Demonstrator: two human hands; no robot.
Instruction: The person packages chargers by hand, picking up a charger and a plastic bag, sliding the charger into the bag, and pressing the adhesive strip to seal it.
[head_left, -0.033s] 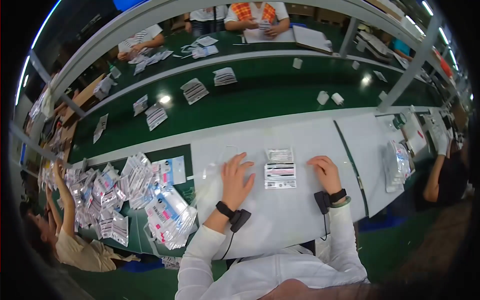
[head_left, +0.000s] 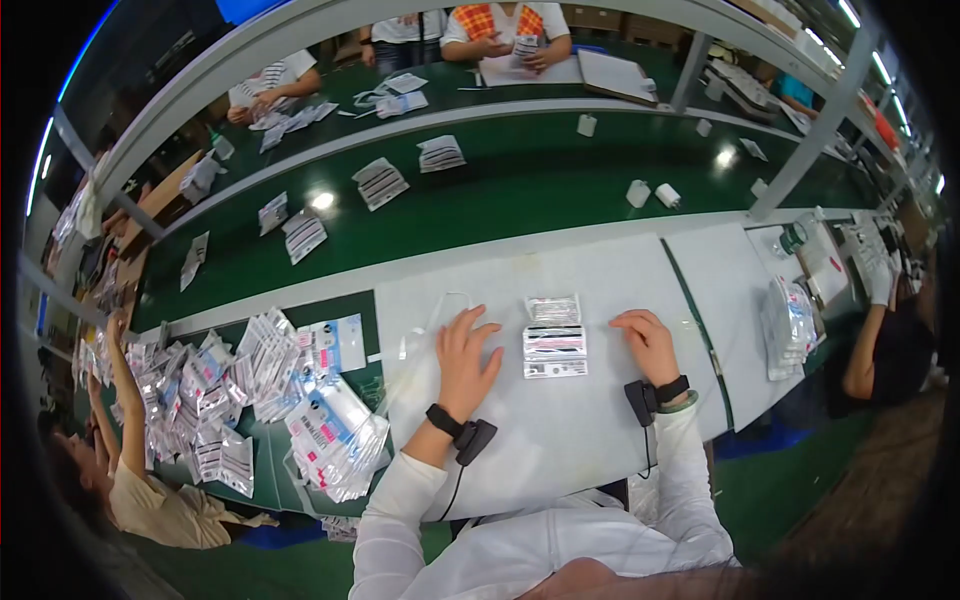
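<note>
My left hand (head_left: pixel 468 355) lies flat on the white table (head_left: pixel 600 440) with its fingers spread, over a clear plastic bag with thin tubing (head_left: pixel 415 335). My right hand (head_left: pixel 648 343) rests palm down with its fingers bent and holds nothing. Between the hands lies a flat white packet with dark stripes (head_left: pixel 555 352). A smaller clear packet (head_left: pixel 553 310) touches its far edge. Both wrists carry a black band with a small black device.
A heap of sealed packets (head_left: pixel 250 390) covers the green mat on my left, where a seated person (head_left: pixel 130 480) reaches into it. The green conveyor belt (head_left: pixel 520 200) carries scattered packets. A packet stack (head_left: pixel 790 320) and another person (head_left: pixel 890 350) are on the right.
</note>
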